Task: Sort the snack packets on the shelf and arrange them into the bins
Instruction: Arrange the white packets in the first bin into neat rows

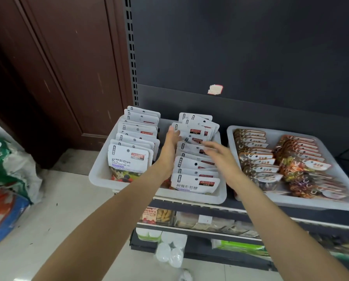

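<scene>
Both arms reach out over the white bin point(100, 175) on the shelf point(291, 214), where white snack packets stand in two rows. The left hand point(169, 148) is held edge-on, fingers straight and together, its fingertips point(172, 129) laid against the left side of the packets at the back of the right-hand row point(195, 159); it presses or steadies them rather than gripping. The right hand point(220, 157) hovers over the middle of that same row, fingers spread loosely and a little blurred, their tips close to or brushing the packet tops; I cannot tell whether they truly touch, and nothing is pinched between them. The back few packets in this row lean unevenly, while the left-hand row point(135, 142) stands in a neater file just beside it. To the right, a second white bin point(250, 195) holds two rows of orange-brown packets point(280, 159), well apart from either hand. Lower shelves carry other goods, and bulky sacks point(7, 179) sit on the floor at left.
</scene>
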`<state>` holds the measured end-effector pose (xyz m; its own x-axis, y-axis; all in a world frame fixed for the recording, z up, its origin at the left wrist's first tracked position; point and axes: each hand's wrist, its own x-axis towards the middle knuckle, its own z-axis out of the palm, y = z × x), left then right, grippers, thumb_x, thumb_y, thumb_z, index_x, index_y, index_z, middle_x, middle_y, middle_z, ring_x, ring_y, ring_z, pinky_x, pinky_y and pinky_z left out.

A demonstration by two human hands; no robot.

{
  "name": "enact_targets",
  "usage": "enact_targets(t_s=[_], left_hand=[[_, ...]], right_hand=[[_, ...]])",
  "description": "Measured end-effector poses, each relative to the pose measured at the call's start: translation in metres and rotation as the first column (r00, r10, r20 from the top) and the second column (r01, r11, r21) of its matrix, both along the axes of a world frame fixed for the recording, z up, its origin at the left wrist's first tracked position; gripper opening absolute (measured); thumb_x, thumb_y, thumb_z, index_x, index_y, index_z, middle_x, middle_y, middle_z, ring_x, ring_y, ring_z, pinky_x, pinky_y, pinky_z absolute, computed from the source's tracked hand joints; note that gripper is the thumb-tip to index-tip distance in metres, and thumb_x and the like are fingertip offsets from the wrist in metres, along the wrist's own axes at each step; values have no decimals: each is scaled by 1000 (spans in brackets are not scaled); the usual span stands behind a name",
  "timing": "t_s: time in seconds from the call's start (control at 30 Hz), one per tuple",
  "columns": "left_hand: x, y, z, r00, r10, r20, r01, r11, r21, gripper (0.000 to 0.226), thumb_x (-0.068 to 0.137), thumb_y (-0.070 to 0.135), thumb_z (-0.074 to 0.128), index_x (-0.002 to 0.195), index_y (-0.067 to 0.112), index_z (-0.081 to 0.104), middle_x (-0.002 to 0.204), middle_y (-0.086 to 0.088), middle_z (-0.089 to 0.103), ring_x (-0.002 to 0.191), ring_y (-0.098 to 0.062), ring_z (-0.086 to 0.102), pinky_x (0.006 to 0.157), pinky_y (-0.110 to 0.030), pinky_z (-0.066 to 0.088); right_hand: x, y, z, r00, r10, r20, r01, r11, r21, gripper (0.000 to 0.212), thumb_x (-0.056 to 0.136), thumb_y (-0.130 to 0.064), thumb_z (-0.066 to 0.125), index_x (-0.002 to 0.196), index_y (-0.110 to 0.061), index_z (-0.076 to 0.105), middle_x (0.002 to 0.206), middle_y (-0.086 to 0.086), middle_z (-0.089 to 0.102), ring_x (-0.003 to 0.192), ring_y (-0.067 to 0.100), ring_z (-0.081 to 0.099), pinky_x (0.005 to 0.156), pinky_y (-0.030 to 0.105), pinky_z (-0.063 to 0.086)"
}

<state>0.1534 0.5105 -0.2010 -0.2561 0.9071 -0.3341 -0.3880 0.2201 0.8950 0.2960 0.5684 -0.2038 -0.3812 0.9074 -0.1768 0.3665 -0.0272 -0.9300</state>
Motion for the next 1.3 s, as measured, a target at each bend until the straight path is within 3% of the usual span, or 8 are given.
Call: enact_targets(t_s=[0.13, 0.37, 0.47, 0.6, 0.73, 0.93, 1.17, 1.3], left_hand=[[-14, -10, -18, 993, -100, -56, 97, 994, -44, 71, 94, 65, 10, 144, 23, 37, 145, -1, 44, 134, -20, 40, 113, -45, 28], [2, -25, -12, 967, -180, -180, 167, 982, -82, 55, 97, 56, 17, 132, 25, 47, 122, 2, 58, 84, 4, 60, 60, -4, 46], [0, -20, -1, 975, -128, -181, 113, 989, -93, 59, 99, 53, 12, 143, 22, 36, 144, -1, 43, 124, -12, 46, 84, -20, 34], [-5, -1, -3, 1000, -14, -21, 12, 994, -107, 58, 99, 55, 17, 134, 22, 48, 126, 0, 56, 102, -14, 54, 82, -29, 46], [-18, 33, -19, 997, 55, -54, -66, 969, -239, 49, 97, 49, 34, 134, 19, 47, 125, -10, 59, 108, -29, 59, 96, -45, 49], [-34, 72, -28, 866, -118, -485, -32, 957, -289, 26, 92, 16, 54, 115, 4, 56, 108, -13, 64, 97, -29, 61, 89, -38, 51], [-28, 82, -38, 776, -28, -631, -66, 990, -125, 10, 90, 2, 54, 90, 11, 60, 81, -7, 62, 76, -19, 56, 63, -18, 46], [-26, 73, -45, 857, 114, -503, -132, 991, -1, 9, 92, 2, 55, 92, 11, 56, 81, -1, 59, 69, -9, 56, 56, -9, 47]], right_hand=[[8, 0, 1, 997, -42, 67, 44, 999, -25, 34, 97, -22, 50, 130, -14, 52, 126, -1, 53, 110, 10, 48, 89, 23, 34], [14, -16, -12, 982, -92, 163, 63, 982, 178, 21, 100, -28, 39, 106, -25, 59, 121, 5, 55, 115, 18, 49, 91, 26, 34], [12, -9, -2, 949, -7, 315, -47, 985, 164, 30, 100, -31, 41, 117, -15, 60, 124, 7, 55, 118, 20, 49, 91, 26, 34], [14, 2, 2, 943, 49, 331, -79, 994, 78, 43, 101, -40, 36, 124, -11, 57, 120, 2, 57, 114, 17, 50, 90, 27, 33], [12, 26, -3, 958, -54, 282, 9, 987, 159, 30, 96, -22, 52, 72, -3, 55, 75, 4, 48, 72, 13, 45, 66, 29, 33], [-15, 69, -3, 964, -150, 221, 162, 986, -37, 109, 79, -12, 75, 151, -17, -6, 155, 7, 23, 141, 23, 25, 113, 39, 26], [-27, 94, -7, 950, -117, 291, 83, 989, 126, 34, 84, -14, 69, 117, -5, 64, 116, 13, 65, 109, 28, 60, 93, 39, 49], [-29, 89, -3, 952, -55, 302, -18, 972, 235, 18, 89, -14, 62, 96, 2, 67, 102, 19, 65, 98, 33, 59, 76, 34, 46]])
